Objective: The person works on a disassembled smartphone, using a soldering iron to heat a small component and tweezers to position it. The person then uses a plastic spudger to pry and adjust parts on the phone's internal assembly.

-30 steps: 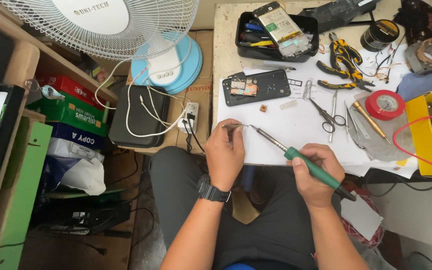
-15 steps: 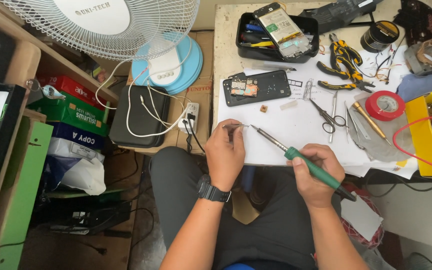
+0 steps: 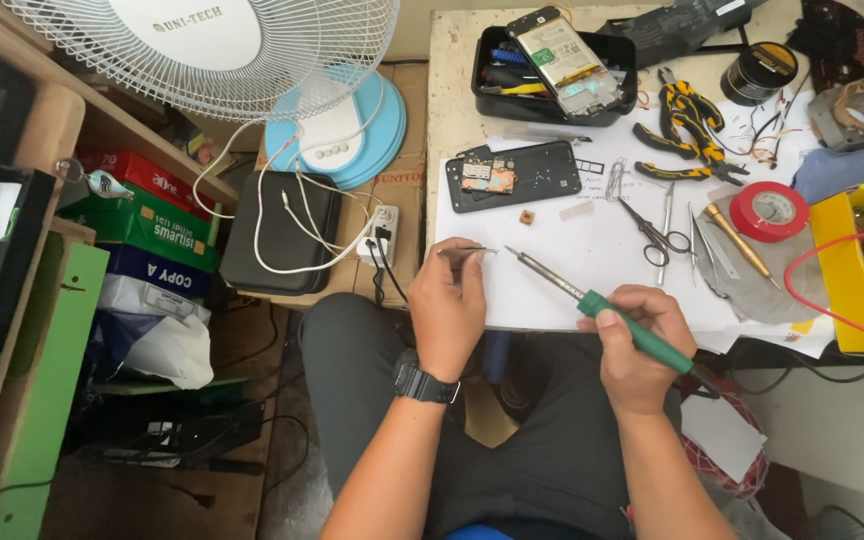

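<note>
Soldering iron (image 3: 612,310): green handle, silver shaft. Tape roll (image 3: 769,211): red. Pliers (image 3: 685,125): black-and-yellow grips. Fan base (image 3: 337,130): light blue, white centre. Worktop sheet (image 3: 592,270): white.

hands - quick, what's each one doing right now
Left hand: closed, pinching tweezers over the white sheet.
Right hand: closed around the green soldering iron, tip aimed at the tweezers.

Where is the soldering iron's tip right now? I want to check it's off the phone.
In the head view, the soldering iron, in the right hand, points its tip over the white paper, right of the left hand, below the opened phone.
</note>
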